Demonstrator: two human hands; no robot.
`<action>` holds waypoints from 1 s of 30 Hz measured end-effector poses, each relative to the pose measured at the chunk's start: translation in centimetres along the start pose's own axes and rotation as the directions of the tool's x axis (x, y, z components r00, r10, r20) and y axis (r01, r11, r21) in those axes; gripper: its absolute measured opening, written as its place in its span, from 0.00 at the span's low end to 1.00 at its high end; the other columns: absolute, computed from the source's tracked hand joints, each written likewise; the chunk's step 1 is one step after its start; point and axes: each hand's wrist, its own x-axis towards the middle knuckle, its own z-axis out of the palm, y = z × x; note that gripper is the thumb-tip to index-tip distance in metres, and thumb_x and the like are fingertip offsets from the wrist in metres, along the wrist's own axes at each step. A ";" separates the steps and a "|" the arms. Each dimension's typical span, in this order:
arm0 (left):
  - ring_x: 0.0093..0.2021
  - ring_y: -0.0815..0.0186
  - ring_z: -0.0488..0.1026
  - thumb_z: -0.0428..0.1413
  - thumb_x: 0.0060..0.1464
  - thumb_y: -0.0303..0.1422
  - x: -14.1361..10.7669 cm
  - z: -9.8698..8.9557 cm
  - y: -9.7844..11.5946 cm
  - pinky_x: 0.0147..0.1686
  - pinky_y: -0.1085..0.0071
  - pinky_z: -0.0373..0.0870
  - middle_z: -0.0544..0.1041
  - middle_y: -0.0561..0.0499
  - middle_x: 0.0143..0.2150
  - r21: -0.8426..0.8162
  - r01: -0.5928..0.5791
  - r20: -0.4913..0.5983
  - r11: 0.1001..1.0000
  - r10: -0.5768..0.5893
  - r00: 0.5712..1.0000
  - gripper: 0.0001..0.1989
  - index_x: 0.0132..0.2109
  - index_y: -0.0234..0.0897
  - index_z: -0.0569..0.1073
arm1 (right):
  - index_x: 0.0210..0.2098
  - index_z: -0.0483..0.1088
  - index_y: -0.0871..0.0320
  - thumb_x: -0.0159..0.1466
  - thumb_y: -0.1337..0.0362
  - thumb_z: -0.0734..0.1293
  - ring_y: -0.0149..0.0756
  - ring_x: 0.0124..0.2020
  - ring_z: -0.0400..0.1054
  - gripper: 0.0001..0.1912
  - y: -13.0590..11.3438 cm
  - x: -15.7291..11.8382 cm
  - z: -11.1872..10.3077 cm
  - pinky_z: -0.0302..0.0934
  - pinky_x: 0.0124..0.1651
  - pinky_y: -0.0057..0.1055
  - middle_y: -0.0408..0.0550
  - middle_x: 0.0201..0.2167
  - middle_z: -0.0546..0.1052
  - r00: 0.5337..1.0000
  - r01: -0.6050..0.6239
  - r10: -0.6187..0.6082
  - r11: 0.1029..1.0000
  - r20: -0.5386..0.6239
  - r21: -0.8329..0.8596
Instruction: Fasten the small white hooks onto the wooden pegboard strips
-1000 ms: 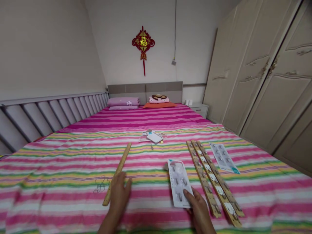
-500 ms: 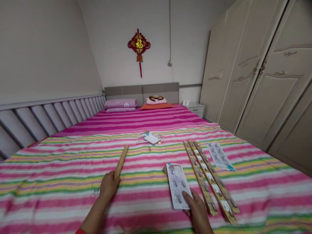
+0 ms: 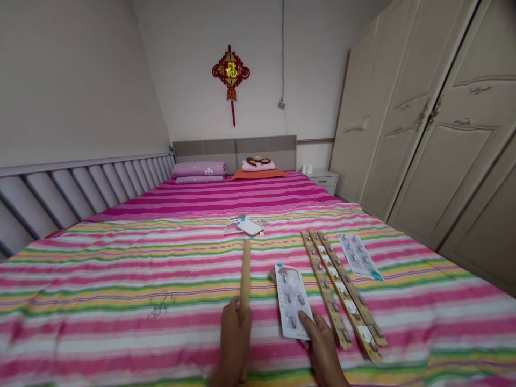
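Note:
My left hand (image 3: 235, 337) is closed around the lower part of a plain wooden strip (image 3: 245, 271), which points away from me over the striped bed sheet (image 3: 121, 317). Pinched between thumb and fingers of my right hand (image 3: 323, 349) is a blister pack (image 3: 291, 301) with several metal hooks under clear plastic. Just right of that hand lie three wooden strips side by side, all carrying metal hooks; the middle strip (image 3: 342, 290) also bears white round pieces. A second blister pack (image 3: 360, 257) rests flat beyond them.
Opened packaging (image 3: 249, 227) lies mid-bed beyond the plain strip. A tangle of thin dark strands (image 3: 161, 305) is on the sheet at left. Slatted railing (image 3: 92, 188) borders the left side, a tall wardrobe (image 3: 435, 161) the right. Folded bedding (image 3: 199, 171) sits by the headboard.
My left hand has moved right with the wooden strip, which has swung from slanting to nearly straight ahead. The dark strands now show fully. My right hand keeps the blister pack in about the same place.

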 end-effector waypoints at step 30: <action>0.31 0.65 0.74 0.53 0.52 0.42 -1.6 -3.2 6.6 0.35 0.69 0.71 0.77 0.48 0.30 -0.654 0.644 0.671 0.396 -0.090 0.736 0.14 0.35 0.34 0.72 | 0.42 0.73 0.58 0.43 0.63 0.74 0.48 0.32 0.73 0.25 -3.3 -7.1 -0.3 0.64 0.33 0.37 0.50 0.30 0.80 0.981 -0.069 0.066 0.998 0.182 0.007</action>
